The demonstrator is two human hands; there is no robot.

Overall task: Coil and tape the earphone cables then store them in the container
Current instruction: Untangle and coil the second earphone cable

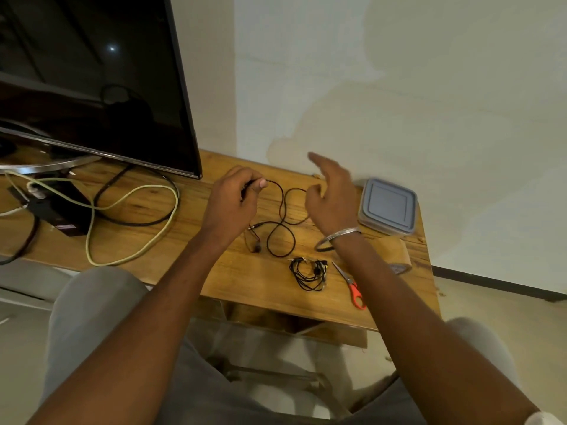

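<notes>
wooden tabletop [239,280] against a pale wall carried the loose earphone cable [280,222], looping rightward from the left grip [236,197], which pinched its end; the right grip [331,197], fingers spread open, hovered nearer the lidded container [388,205].

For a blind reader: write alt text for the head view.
Left hand pinches a loose black earphone cable over a wooden table; right hand hovers beside it, blurred. A coiled cable, scissors, tape and lidded container lie nearby.
</notes>
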